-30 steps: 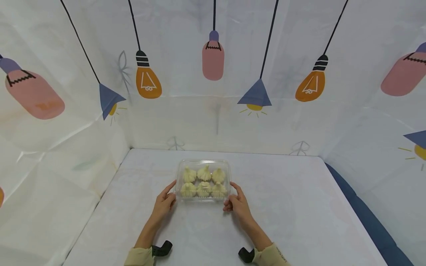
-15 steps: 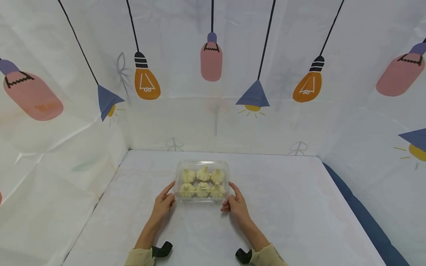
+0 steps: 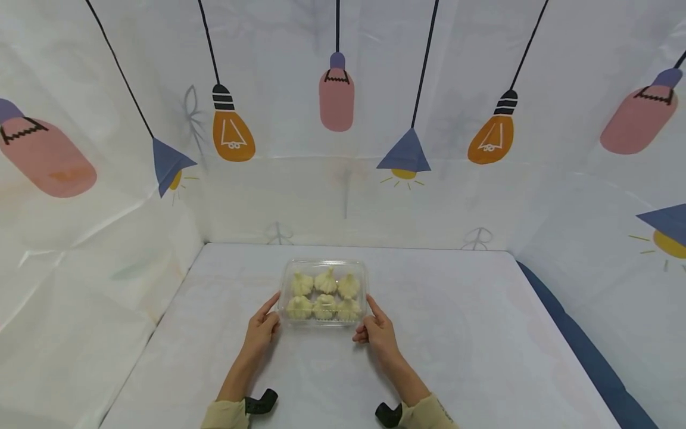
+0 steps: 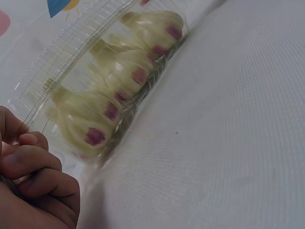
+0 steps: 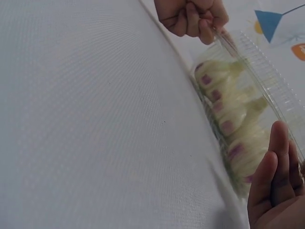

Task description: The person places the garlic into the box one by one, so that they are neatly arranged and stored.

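A clear plastic clamshell box [image 3: 324, 322] stands on the white table with its lid down. Inside are several pale garlic bulbs [image 3: 325, 308] in two rows, with purple patches low on their sides in both wrist views. My left hand [image 3: 261, 328] is at the box's near left corner, its straight index finger touching the side and its other fingers curled in. Opposite it, my right hand [image 3: 379, 333] has its index finger along the right side. In the right wrist view, the right fingers [image 5: 279, 143] look fairly straight against the box.
The white-covered table [image 3: 455, 333] extends around the box. Behind it hangs a white sheet [image 3: 295, 196] printed with lamps and bulbs. Dark blue fabric [image 3: 568, 339] lies past the right table edge. A black curved piece [image 3: 261, 401] sits at the left cuff, another [image 3: 388, 414] at the right.
The head view has shifted slightly, so everything appears a little further left. Both hands stay at the sides of the box, which keeps its place on the table.
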Motion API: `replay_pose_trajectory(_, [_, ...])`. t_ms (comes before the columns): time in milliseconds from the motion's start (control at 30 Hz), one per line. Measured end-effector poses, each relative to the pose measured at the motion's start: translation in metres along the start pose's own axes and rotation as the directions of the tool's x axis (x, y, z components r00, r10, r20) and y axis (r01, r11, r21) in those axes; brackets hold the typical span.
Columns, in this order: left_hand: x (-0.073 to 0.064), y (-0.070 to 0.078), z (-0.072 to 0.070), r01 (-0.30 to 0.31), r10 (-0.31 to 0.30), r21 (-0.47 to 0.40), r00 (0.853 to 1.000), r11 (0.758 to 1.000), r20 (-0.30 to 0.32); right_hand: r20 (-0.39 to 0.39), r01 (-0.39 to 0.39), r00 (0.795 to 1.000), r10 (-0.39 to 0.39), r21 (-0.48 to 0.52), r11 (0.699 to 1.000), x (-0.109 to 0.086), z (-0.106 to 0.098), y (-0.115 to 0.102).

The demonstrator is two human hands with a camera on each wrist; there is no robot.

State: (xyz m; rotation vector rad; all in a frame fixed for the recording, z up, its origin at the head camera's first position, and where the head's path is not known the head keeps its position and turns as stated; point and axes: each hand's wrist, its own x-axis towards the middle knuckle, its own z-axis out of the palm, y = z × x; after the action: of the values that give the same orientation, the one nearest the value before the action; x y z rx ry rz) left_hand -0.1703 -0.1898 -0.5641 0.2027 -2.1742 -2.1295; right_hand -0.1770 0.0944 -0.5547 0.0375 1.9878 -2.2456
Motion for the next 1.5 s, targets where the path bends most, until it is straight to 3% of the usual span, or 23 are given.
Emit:
replay_pose_trajectory(433, [-0.001, 0.001, -0.001, 0.024, -0.023, -0.023, 0.999, 0.999, 0.024, -0.03, -0.025, 0.999, 0.025, -0.003, 1.0, -0.003, 0.002, 0.0])
replay_pose_trajectory(667, [-0.001, 0.001, 0.0, 0.083, -0.083, -0.018, 0.997, 0.996, -0.006, -0.01, -0.069, 0.998, 0.069, 0.017, 0.997, -0.005, 0.001, -0.002])
replay_pose_trajectory(1033, [-0.001, -0.003, 0.006, 0.04, -0.041, -0.044, 0.999, 0.998, -0.014, -0.044, -0.086, 0.995, 0.085, -0.025, 0.996, -0.005, -0.002, -0.006])
replay_pose_trajectory(1500, [0.0, -0.003, 0.005, 0.054, -0.053, -0.032, 0.999, 0.998, 0.008, -0.057, -0.081, 0.995, 0.079, -0.04, 0.996, -0.002, -0.001, -0.005])
